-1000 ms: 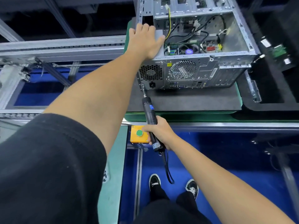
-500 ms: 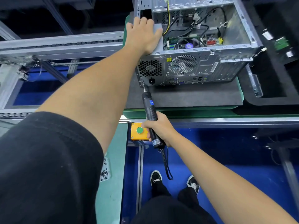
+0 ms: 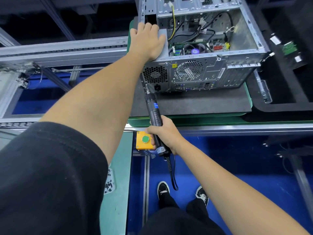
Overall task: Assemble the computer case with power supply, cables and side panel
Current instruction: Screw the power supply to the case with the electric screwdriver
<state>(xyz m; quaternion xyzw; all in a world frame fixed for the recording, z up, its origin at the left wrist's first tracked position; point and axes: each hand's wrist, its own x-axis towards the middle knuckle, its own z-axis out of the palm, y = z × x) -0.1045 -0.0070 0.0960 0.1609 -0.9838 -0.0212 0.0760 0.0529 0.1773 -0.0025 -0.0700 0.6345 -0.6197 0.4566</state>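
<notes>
An open silver computer case (image 3: 237,53) lies on a dark foam mat (image 3: 194,102), its rear panel facing me and its cables and board exposed. The grey power supply (image 3: 163,48) sits in the case's near left corner. My left hand (image 3: 147,41) lies flat on top of it with fingers extended. My right hand (image 3: 162,134) grips a black electric screwdriver (image 3: 155,112). Its bit points at the rear panel's left edge beside the power supply's fan grille (image 3: 155,74).
A yellow box with a green button (image 3: 144,140) sits on the rail by my right hand. A conveyor rail (image 3: 64,51) runs left. A black foam tray (image 3: 288,65) with parts is on the right. A small tray of screws (image 3: 109,182) lies at lower left.
The view shifted slightly; the case sits a little higher in the frame. Both hands keep their hold and place on the power supply and screwdriver.
</notes>
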